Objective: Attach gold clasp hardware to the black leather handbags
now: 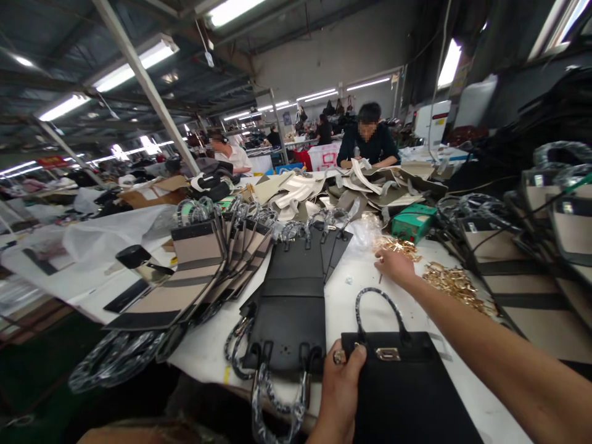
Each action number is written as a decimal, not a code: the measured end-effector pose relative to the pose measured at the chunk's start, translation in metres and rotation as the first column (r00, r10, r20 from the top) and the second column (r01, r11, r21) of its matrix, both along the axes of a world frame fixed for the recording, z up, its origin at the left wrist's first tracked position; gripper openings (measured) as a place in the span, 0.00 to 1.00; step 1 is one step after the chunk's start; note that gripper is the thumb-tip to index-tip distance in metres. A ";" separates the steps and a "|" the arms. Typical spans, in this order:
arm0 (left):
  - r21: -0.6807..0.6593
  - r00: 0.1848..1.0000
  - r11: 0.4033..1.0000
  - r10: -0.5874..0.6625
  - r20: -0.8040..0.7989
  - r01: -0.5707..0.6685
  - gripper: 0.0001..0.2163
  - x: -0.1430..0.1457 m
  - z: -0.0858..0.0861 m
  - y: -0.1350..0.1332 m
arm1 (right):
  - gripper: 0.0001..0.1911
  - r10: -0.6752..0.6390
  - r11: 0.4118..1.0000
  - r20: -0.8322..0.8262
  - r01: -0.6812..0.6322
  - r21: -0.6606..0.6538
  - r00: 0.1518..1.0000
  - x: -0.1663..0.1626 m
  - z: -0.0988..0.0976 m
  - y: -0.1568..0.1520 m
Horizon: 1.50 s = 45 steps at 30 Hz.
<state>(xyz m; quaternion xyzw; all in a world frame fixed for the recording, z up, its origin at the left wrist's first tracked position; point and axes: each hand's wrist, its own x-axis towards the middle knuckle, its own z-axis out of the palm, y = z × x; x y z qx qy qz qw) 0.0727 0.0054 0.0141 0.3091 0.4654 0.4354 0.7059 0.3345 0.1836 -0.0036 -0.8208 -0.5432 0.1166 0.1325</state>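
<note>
My left hand (340, 385) is closed on the upper left edge of a black handbag panel (407, 388), thumb on its front face. The panel has a plastic-wrapped loop handle (379, 295) and a gold clasp plate (387, 354). A shiny metal piece (339, 356) shows at my left fingers; whether it is a ring or hardware I cannot tell. My right hand (395, 265) reaches out over the white table, fingers pinched together beside a heap of small gold fittings (401, 248). A thin dark stick-like thing shows below those fingers, too small to name.
More black bag panels (291, 308) with wrapped handles lie left of my left hand. Stacked beige-and-black panels (194, 265) stand further left, others (504, 265) at right. A second gold heap (456, 287) and a green box (413, 222) lie nearby. Across the table sits a person (370, 142).
</note>
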 end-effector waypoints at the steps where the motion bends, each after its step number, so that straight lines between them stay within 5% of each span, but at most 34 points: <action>1: 0.005 1.000 1.000 -0.002 0.005 0.002 0.18 0.000 0.001 0.000 | 0.22 0.018 1.000 0.005 -0.018 -0.007 1.000 -0.001 0.002 -0.006; 8: 0.055 0.999 0.998 -0.038 0.026 0.036 0.18 -0.006 0.005 -0.001 | 0.09 0.158 0.987 -0.050 -0.159 -0.024 0.986 -0.019 0.014 -0.074; 13: 0.073 1.000 0.997 -0.027 0.013 0.025 0.18 -0.007 0.005 -0.003 | 0.07 0.082 0.996 -0.149 -0.076 0.046 0.986 -0.018 0.022 -0.103; 17: 0.084 0.999 0.996 -0.038 0.016 0.037 0.18 -0.008 0.007 -0.004 | 0.15 0.036 0.986 -0.292 0.015 0.168 0.956 -0.017 0.034 -0.123; 21: 0.037 0.998 0.998 -0.060 0.023 0.059 0.18 -0.009 0.008 -0.004 | 0.23 0.051 0.950 -0.480 0.106 0.294 0.876 -0.030 0.048 -0.167; 25: 0.024 0.995 0.996 -0.091 0.042 0.090 0.19 -0.009 0.005 -0.002 | 0.20 0.143 0.909 -0.702 0.188 0.372 0.698 -0.058 0.057 -0.214; 29: 0.125 0.992 0.986 -0.115 0.048 0.109 0.20 -0.009 0.003 -0.004 | 0.13 0.237 0.906 -0.502 -0.003 0.424 0.832 -0.089 0.060 -0.227; 35: 0.114 0.996 0.990 -0.085 0.037 0.081 0.19 -0.009 0.005 -0.010 | 0.11 0.390 0.897 -0.360 -0.261 0.358 0.848 -0.101 0.084 -0.213; 41: 0.156 0.998 0.986 -0.058 0.000 0.057 0.18 -0.010 0.000 -0.010 | 0.14 0.392 0.894 -0.690 -0.429 0.129 0.608 -0.058 0.120 -0.221; 45: 0.161 0.997 0.984 -0.077 0.030 0.071 0.18 -0.009 0.000 -0.009 | 0.16 0.187 0.972 -0.716 -0.233 0.035 0.673 -0.039 0.096 -0.237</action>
